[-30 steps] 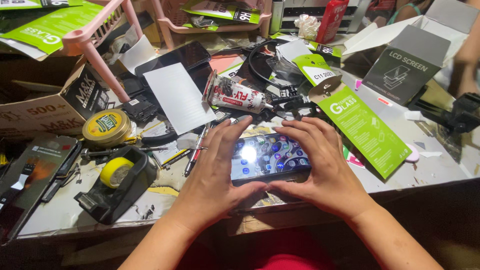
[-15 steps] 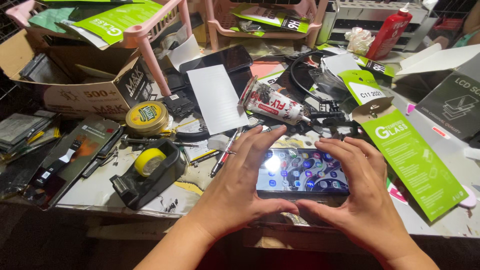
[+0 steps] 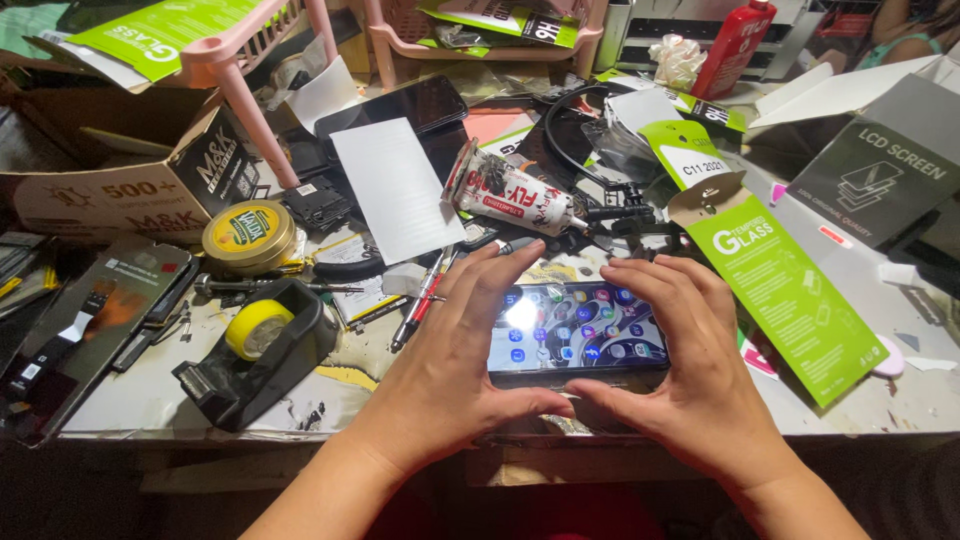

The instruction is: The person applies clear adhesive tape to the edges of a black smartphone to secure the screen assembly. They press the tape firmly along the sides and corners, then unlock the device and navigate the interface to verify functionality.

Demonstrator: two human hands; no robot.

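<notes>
Our scuffed worktop (image 3: 150,400) carries a lit phone (image 3: 578,335), a black tape dispenser (image 3: 255,350), a round yellow tin (image 3: 248,235), a green packet (image 3: 790,290) and pens (image 3: 420,305).

The left hand (image 3: 450,375) covers the left end of the lit phone (image 3: 580,335), and the right hand (image 3: 690,375) hides its right end and near corner. The cardboard box (image 3: 120,175) runs off the left edge. The red bottle (image 3: 738,45) at the far side is cropped at its top.
</notes>
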